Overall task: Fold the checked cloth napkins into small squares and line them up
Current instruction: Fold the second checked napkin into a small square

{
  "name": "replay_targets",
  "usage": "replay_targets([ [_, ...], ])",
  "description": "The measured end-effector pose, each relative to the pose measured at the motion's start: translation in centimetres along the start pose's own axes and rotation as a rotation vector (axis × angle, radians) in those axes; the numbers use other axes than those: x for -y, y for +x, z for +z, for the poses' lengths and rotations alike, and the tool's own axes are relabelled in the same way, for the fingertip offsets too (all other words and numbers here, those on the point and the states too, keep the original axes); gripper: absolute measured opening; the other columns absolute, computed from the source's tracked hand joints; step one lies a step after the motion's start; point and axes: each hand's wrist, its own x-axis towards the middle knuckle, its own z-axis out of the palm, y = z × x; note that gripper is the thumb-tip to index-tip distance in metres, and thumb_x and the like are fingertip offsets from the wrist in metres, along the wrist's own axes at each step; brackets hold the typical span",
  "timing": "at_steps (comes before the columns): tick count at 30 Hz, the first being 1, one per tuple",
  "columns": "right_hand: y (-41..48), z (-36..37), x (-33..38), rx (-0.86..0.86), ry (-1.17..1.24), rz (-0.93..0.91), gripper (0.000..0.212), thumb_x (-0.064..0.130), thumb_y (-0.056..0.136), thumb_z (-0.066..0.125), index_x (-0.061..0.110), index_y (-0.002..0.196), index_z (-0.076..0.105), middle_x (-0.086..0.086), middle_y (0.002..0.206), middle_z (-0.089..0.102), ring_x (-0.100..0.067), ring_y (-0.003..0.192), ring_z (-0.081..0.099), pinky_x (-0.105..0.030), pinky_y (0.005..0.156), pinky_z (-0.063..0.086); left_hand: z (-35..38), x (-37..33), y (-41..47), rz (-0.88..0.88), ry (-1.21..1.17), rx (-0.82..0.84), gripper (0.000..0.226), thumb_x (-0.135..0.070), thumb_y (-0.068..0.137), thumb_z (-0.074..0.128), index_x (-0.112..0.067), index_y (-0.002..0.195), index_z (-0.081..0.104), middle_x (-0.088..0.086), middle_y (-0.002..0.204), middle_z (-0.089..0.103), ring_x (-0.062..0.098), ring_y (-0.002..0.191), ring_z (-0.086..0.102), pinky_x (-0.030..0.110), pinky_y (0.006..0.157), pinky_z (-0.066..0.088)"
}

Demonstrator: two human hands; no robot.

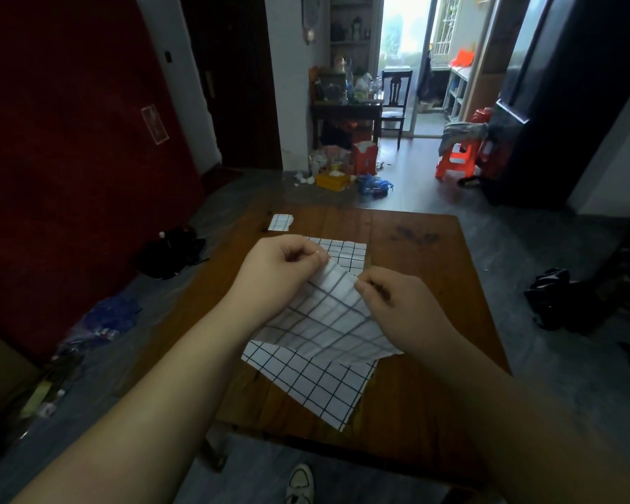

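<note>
Left hand [284,261], right hand [386,292] both pinch lifted napkin [328,321] edge between fingertips; first fold underway; next, lay edge forward, align corners.

The napkin [328,321] is white with a thin black grid of checks, as is the small folded square [280,222]. The worktop [415,249] is reddish-brown wood. The stool [455,161] is bright orange-red.

Readable text: none found anywhere.
Sheet on red wall [155,124]: print too blurred to read.
Checked napkins [317,372]: only grid lines, no lettering.
</note>
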Motion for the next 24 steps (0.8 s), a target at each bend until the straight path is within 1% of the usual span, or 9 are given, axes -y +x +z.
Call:
replay_targets([
  [3, -0.9, 0.0, -1.3, -0.009, 0.009, 0.025, 0.022, 0.028, 0.102, 0.049, 0.034, 0.083, 0.057, 0.008, 0.071, 0.059, -0.005, 0.068, 0.055, -0.013, 0.056, 0.042, -0.7, -0.2, 0.2, -0.024, -0.02, -0.038, 0.012, -0.026, 0.095, 0.066, -0.023, 0.092, 0.077, -0.013, 0.093, 0.074, -0.006, 0.089, 0.064, 0.005, 0.071, 0.045],
  [7, -2.1, 0.2, -3.3, -0.02, -0.038, 0.065, 0.024, 0.028, 0.102, 0.049, 0.039, 0.08, 0.052, 0.011, 0.073, 0.058, -0.003, 0.072, 0.056, -0.018, 0.058, 0.041, -1.5, -0.1, 0.5, -0.052, -0.037, -0.093, 0.014, -0.027, 0.096, 0.063, -0.024, 0.091, 0.076, -0.008, 0.094, 0.073, 0.003, 0.094, 0.065, 0.031, 0.092, 0.052],
  [10, -3.0, 0.1, -4.8, -0.019, -0.082, 0.105, 0.021, 0.03, 0.101, 0.046, 0.04, 0.083, 0.053, 0.01, 0.072, 0.059, -0.005, 0.07, 0.058, -0.022, 0.058, 0.047, -2.2, -0.1, 0.8, -0.075, -0.046, -0.163, 0.013, -0.029, 0.096, 0.063, -0.027, 0.091, 0.074, -0.008, 0.093, 0.071, 0.004, 0.093, 0.065, 0.039, 0.094, 0.054],
  [12, -3.5, 0.0, -5.6, -0.02, -0.103, 0.136, 0.021, 0.03, 0.101, 0.046, 0.04, 0.084, 0.053, 0.01, 0.074, 0.061, -0.005, 0.068, 0.06, -0.021, 0.06, 0.05, -2.7, -0.1, 1.0, -0.067, -0.04, -0.184, 0.013, -0.03, 0.096, 0.063, -0.028, 0.09, 0.074, -0.008, 0.092, 0.071, 0.005, 0.091, 0.066, 0.041, 0.093, 0.055],
  [15, -3.8, -0.5, -6.4, 0.019, -0.18, 0.164, 0.016, 0.027, 0.102, 0.048, 0.036, 0.092, 0.057, 0.015, 0.081, 0.062, 0.002, 0.075, 0.06, -0.016, 0.067, 0.046, -2.7, -0.2, 1.1, -0.034, 0.007, -0.158, 0.013, -0.03, 0.096, 0.063, -0.029, 0.089, 0.074, -0.005, 0.091, 0.072, 0.009, 0.09, 0.067, 0.04, 0.09, 0.056],
  [18, -3.4, -0.9, -7.3, 0.071, -0.275, 0.172, 0.019, 0.026, 0.101, 0.048, 0.031, 0.114, 0.062, 0.013, 0.106, 0.063, -0.002, 0.102, 0.057, -0.021, 0.088, 0.046, -1.9, -0.2, 1.0, 0.018, 0.064, -0.118, 0.013, -0.029, 0.096, 0.062, -0.029, 0.09, 0.073, -0.004, 0.092, 0.071, 0.01, 0.089, 0.065, 0.031, 0.084, 0.055],
  [20, -2.9, -1.0, -6.7, 0.056, -0.267, 0.146, 0.035, 0.026, 0.099, 0.052, 0.031, 0.133, 0.054, 0.009, 0.132, 0.057, -0.002, 0.125, 0.044, -0.026, 0.103, 0.037, -1.2, -0.3, 0.9, 0.039, 0.109, -0.053, 0.011, -0.029, 0.096, 0.063, -0.031, 0.09, 0.073, -0.009, 0.091, 0.071, 0.006, 0.089, 0.064, 0.025, 0.08, 0.052],
  [22, -2.1, -1.0, -5.1, 0.028, -0.212, 0.092, 0.044, 0.031, 0.098, 0.055, 0.032, 0.141, 0.047, 0.011, 0.143, 0.05, 0.001, 0.129, 0.035, -0.029, 0.108, 0.033, -0.4, -0.5, 0.8, 0.048, 0.148, 0.023, 0.011, -0.029, 0.095, 0.064, -0.032, 0.089, 0.073, -0.015, 0.09, 0.071, 0.001, 0.088, 0.064, 0.021, 0.078, 0.05],
  [24, -1.1, -0.7, -2.9, 0.024, -0.13, 0.041, 0.044, 0.041, 0.098, 0.053, 0.034, 0.141, 0.047, 0.014, 0.142, 0.05, 0.001, 0.128, 0.039, -0.031, 0.106, 0.038, 0.5, -0.6, 0.8, 0.07, 0.191, 0.071, 0.011, -0.03, 0.095, 0.064, -0.034, 0.087, 0.072, -0.018, 0.089, 0.07, -0.002, 0.088, 0.063, 0.019, 0.077, 0.048],
])
